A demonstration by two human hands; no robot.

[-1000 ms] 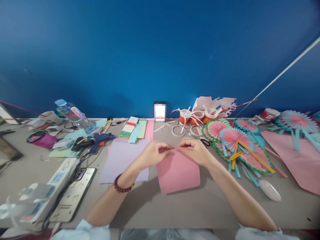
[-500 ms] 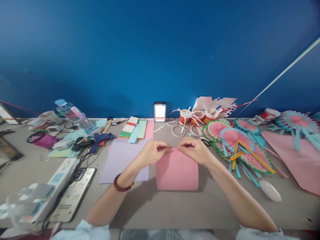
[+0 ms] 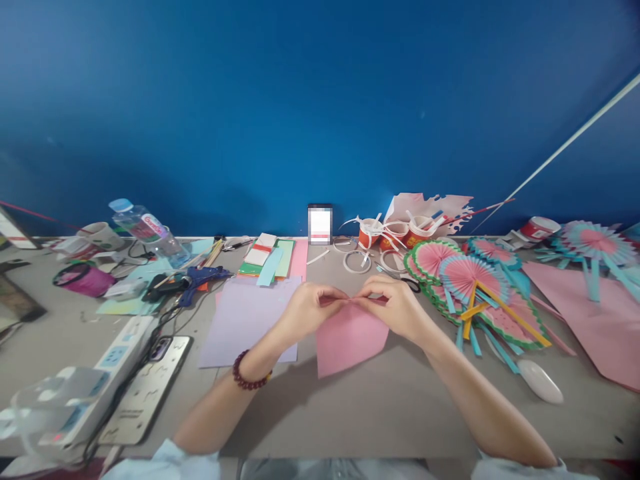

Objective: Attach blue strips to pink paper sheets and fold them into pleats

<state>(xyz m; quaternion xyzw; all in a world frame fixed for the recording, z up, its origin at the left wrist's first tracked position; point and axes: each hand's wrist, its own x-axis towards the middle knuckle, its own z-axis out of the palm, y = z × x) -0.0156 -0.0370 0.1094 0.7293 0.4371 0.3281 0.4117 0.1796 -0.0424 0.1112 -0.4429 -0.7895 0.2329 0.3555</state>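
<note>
A sheet of pink paper (image 3: 347,341) hangs from my fingers over the grey table, its lower edge slanting up to the right. My left hand (image 3: 311,305) pinches its top edge between thumb and fingers. Close beside it, my right hand (image 3: 387,303) pinches the same edge, and the fingertips of both hands nearly meet. Fingers hide the gripped edge, so any fold there cannot be made out. Left of the pink sheet lies a lilac sheet (image 3: 245,327), partly behind my left hand.
Folded paper fans (image 3: 475,280) lie at right, near a white computer mouse (image 3: 540,381). Paper cups (image 3: 370,233) with white strips stand by the blue wall. At left are a glue gun (image 3: 200,280), a phone (image 3: 147,390), a power strip (image 3: 113,367) and a plastic bottle (image 3: 150,230).
The pink sheet has tilted, its lower right corner rising and swinging left. My hands have drawn closer together at its top edge, the left moving slightly right.
</note>
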